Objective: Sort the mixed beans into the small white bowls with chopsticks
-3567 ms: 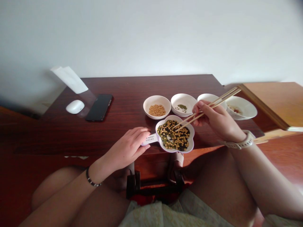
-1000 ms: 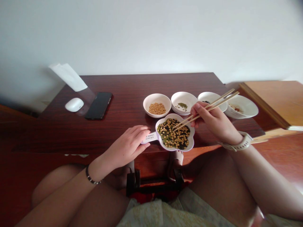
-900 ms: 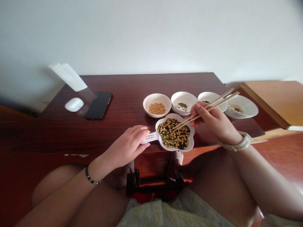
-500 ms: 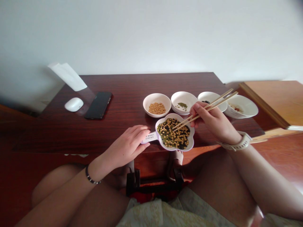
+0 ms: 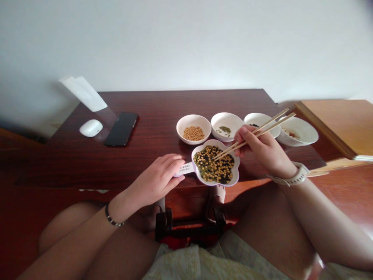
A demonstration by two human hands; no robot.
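Observation:
My left hand (image 5: 159, 177) is closed round the labelled handle of a flower-shaped bowl (image 5: 236, 173), white with a lilac edge. Mixed beans (image 5: 217, 167), yellow, black and green, cover its bottom. In my right hand (image 5: 259, 149) is a pair of chopsticks (image 5: 266, 128), their tips down among the beans. Behind the flower-shaped bowl stand a white bowl (image 5: 180, 130) of yellow soybeans (image 5: 194, 133) and another white bowl (image 5: 230, 118) with a few green beans (image 5: 225, 130). A third bowl (image 5: 256, 116), holding dark beans, is partly hidden by my right hand and the chopsticks.
At the row's right end a white bowl (image 5: 309, 134) holds reddish and pale bits. A black phone (image 5: 121, 129), a white rounded case (image 5: 91, 128) and a white packet (image 5: 84, 93) are on the left of the dark table (image 5: 151, 105). A wooden cabinet (image 5: 335, 116) adjoins on the right.
Almost nothing differs. The chopsticks have shifted very slightly to the right, their tips still among the beans; my left hand keeps its hold on the handle.

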